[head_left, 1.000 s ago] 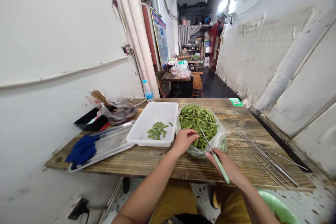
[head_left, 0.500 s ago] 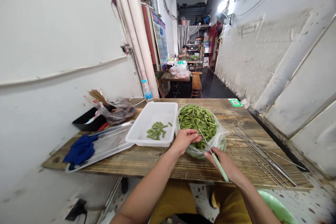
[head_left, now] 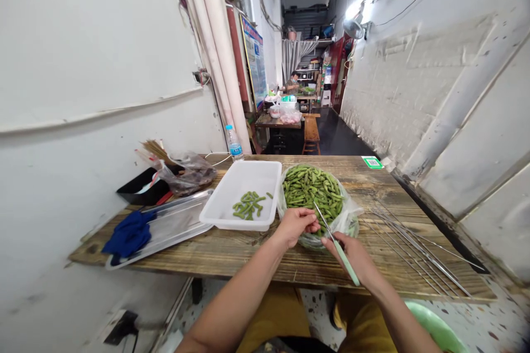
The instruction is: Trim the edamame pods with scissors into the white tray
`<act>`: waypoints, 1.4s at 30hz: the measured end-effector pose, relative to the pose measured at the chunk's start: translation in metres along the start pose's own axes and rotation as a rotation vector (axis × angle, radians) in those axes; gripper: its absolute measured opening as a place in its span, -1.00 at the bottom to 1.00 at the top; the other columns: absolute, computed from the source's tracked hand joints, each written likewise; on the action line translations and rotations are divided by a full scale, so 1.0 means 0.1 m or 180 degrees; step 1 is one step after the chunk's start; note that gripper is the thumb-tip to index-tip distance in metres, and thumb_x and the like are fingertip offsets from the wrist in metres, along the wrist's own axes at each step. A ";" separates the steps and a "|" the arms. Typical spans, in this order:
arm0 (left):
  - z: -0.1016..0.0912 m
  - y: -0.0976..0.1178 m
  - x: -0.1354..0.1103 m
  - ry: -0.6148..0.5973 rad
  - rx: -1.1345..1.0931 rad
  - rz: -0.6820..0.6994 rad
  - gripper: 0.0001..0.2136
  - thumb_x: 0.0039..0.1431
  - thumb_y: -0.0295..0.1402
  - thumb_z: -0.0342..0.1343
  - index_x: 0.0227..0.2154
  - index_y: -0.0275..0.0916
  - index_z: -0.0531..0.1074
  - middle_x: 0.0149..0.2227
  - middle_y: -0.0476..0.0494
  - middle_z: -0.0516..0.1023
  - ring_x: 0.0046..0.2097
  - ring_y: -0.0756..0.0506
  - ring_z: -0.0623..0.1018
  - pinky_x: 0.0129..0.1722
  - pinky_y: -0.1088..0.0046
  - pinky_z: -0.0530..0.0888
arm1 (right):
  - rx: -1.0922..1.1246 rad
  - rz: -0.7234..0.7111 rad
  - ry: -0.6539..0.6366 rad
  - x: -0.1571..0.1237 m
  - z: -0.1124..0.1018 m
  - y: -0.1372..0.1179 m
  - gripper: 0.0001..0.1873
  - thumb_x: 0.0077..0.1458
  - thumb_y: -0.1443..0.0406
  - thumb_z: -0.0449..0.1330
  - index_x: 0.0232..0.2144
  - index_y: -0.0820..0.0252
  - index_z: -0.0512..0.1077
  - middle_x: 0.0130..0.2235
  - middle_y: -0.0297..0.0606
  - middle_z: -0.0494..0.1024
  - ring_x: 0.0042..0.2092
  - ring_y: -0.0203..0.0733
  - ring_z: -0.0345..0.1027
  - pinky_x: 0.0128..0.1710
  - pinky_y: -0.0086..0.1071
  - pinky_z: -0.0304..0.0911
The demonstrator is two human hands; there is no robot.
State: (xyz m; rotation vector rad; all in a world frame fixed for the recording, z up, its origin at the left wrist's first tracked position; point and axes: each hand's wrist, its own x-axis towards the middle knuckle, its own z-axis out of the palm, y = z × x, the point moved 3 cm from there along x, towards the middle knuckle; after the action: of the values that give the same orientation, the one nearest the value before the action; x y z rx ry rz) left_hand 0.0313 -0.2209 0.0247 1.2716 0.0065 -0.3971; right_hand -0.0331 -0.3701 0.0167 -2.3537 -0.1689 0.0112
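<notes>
Green-handled scissors are in my right hand, their thin metal blades pointing up and away from me over the pods. My left hand is closed beside the blades, fingertips pinched together; whatever lies between them is too small to make out. Just beyond both hands, green soybean pods fill a round container lined with a clear plastic bag. To the left stands a white plastic tub with a small pile of pods on its bottom.
Several long metal skewers lie on the wooden table at right. A metal tray with a blue cloth, a black box and a water bottle are at left. Another person sits far back.
My left hand has shifted slightly right, closer to the scissors, and its fingers have curled in more. The scissors stay nearly in place.
</notes>
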 end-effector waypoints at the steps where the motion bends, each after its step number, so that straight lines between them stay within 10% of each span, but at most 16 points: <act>1: -0.02 0.00 0.01 0.0100 0.0075 0.0061 -0.88 -0.01 -0.52 0.19 -0.35 -0.41 0.44 -0.58 -0.03 0.46 -0.57 0.09 0.43 -0.51 0.59 0.38 | -0.0007 0.0011 -0.0010 0.00 0.01 0.02 -0.55 0.09 -0.07 -0.04 -0.52 0.16 0.28 -0.54 -0.34 0.33 -0.46 -0.23 0.18 -0.43 -0.40 0.04; 7: -0.14 0.03 0.06 0.0495 0.0848 0.0670 -0.93 -0.01 -0.47 0.15 -0.43 -0.38 0.48 -0.61 0.04 0.39 -0.57 0.12 0.32 -0.56 0.62 0.24 | -0.0039 0.0067 -0.0083 -0.01 -0.02 0.00 -0.54 0.10 -0.09 -0.05 -0.45 0.17 0.30 -0.45 -0.27 0.41 -0.39 -0.17 0.27 -0.35 -0.36 0.11; 13: -0.07 0.02 0.03 0.0120 0.0215 0.0450 -0.79 -0.06 -0.29 0.21 -0.42 -0.31 0.34 -0.48 -0.03 0.46 -0.49 0.01 0.49 -0.50 0.53 0.37 | -0.0124 -0.0081 -0.0136 -0.05 -0.05 -0.06 -0.55 0.13 -0.07 -0.09 -0.40 0.17 0.29 -0.34 -0.17 0.44 -0.29 -0.11 0.30 -0.23 -0.29 0.18; 27: -0.05 0.03 -0.04 -0.0539 0.1360 0.0526 -0.85 0.05 -0.32 0.04 -0.51 -0.30 0.36 -0.67 0.06 0.34 -0.61 0.06 0.30 -0.56 0.55 0.21 | -0.0434 -0.0150 -0.0075 -0.03 -0.02 -0.03 -0.49 0.11 -0.12 -0.08 -0.41 0.19 0.33 -0.37 -0.17 0.43 -0.30 -0.11 0.29 -0.25 -0.30 0.19; 42: -0.14 0.06 -0.04 -0.0416 0.1333 0.0432 -0.74 -0.08 -0.21 0.16 -0.46 -0.36 0.47 -0.68 0.07 0.30 -0.58 0.08 0.23 -0.51 0.54 0.18 | -0.0462 -0.0332 -0.0052 -0.04 -0.06 -0.03 -0.54 0.10 -0.06 -0.01 -0.39 0.20 0.40 -0.38 -0.19 0.45 -0.31 -0.12 0.31 -0.28 -0.32 0.19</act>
State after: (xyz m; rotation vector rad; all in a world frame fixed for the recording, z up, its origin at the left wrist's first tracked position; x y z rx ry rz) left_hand 0.0319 -0.2050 0.0268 1.6451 -0.2855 -0.3749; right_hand -0.0368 -0.3724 0.0228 -2.4869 -0.3097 -0.0338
